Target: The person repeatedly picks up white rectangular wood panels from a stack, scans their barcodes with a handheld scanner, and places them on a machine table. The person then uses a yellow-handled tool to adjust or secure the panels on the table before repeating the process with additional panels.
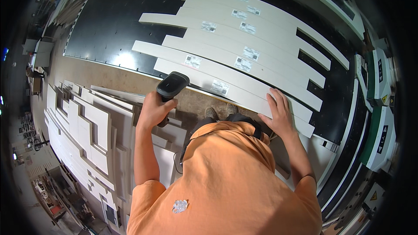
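At ten o'clock, the left hand point(153, 109) is gripping a probably light, rigid scanner point(173, 83) by its handle point(163, 122), the best hold, while the unclenched right hand point(280, 114) is resting on pale strips point(244, 96) at two o'clock.

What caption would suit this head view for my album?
Left hand holds a black handheld scanner while the right hand rests on labelled white strips across a black table.
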Demonstrator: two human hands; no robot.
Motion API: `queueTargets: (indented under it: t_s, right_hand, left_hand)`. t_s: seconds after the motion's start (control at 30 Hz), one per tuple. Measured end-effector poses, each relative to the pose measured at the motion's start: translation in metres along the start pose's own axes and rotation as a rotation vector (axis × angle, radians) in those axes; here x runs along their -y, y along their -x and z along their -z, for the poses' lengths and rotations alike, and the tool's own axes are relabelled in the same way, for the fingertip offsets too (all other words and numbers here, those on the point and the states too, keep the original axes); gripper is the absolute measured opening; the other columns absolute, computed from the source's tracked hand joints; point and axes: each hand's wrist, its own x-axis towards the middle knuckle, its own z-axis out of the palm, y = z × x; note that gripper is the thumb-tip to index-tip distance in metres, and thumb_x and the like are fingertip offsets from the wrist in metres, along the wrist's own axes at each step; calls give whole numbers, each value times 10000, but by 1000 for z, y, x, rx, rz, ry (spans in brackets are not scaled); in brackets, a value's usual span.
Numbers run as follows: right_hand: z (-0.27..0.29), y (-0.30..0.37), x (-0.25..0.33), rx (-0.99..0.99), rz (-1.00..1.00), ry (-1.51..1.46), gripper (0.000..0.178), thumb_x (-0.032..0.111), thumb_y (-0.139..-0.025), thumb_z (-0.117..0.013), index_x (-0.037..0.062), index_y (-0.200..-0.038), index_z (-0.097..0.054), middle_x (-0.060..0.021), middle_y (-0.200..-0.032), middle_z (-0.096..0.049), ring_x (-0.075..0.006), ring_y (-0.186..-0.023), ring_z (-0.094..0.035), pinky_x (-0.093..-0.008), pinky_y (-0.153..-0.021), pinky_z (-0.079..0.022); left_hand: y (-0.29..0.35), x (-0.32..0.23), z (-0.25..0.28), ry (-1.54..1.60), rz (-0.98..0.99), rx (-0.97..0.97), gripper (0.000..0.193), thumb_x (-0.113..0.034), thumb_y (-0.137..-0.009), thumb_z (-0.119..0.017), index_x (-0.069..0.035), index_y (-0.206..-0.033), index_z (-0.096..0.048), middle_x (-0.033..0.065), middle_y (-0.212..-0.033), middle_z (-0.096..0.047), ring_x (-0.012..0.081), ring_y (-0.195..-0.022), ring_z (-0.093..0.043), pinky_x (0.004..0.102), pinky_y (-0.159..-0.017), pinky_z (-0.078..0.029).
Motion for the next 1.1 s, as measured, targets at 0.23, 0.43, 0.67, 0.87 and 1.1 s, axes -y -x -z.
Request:
queueTargets:
  t_s: [0.23, 0.43, 0.67, 0.87, 1.1]
  right_hand:
    - [-1, 0, 1, -22, -15, 28, 809, 207, -670, -891, 0, -1354, -510, -176, -1469, -459, -382, -1345, -451, -477, -1103, -409]
    - [-2, -1, 2, -49, -15, 22, 804, 204, -669, -887, 5, -1351, -511, -172, -1458, -473, -382, -1338, -460, -477, -1104, -407]
    - [-1, -2, 4, -30, -47, 41, 763, 237, -690, -879, -1, -1324, -527, -166, -1441, -483, -371, -1334, -464, -468, -1113, -407]
    - [-1, -3, 5, -29, -53, 54, 772, 234, -683, -882, 1, -1328, -526, -162, -1439, -485, -368, -1332, -468, -468, -1110, -407]
    - [-1, -4, 6, -49, -36, 32, 802, 212, -660, -893, 6, -1338, -516, -169, -1433, -487, -371, -1324, -472, -468, -1105, -409]
  left_hand:
    - [-7, -3, 6, 152, -58, 15, 241, -197, -777, -718, 31, -761, -642, 47, -605, -590, 127, -544, -542, 340, -544, -460]
    - [-9, -9, 11, 180, -79, 44, 216, -178, -780, -715, 25, -779, -641, 38, -644, -609, 114, -587, -545, 325, -562, -455]
    - [15, -15, -13, 119, -13, 281, 292, -222, -779, -732, 59, -805, -654, 122, -616, -622, 157, -579, -601, 358, -592, -496]
    - [29, -26, -30, 127, -64, 267, 323, -251, -762, -724, 59, -808, -644, 153, -595, -580, 206, -542, -530, 387, -585, -482]
    - [29, -30, -26, 97, -76, 244, 342, -258, -756, -727, 69, -787, -630, 159, -588, -568, 203, -543, -536, 385, -582, -482]
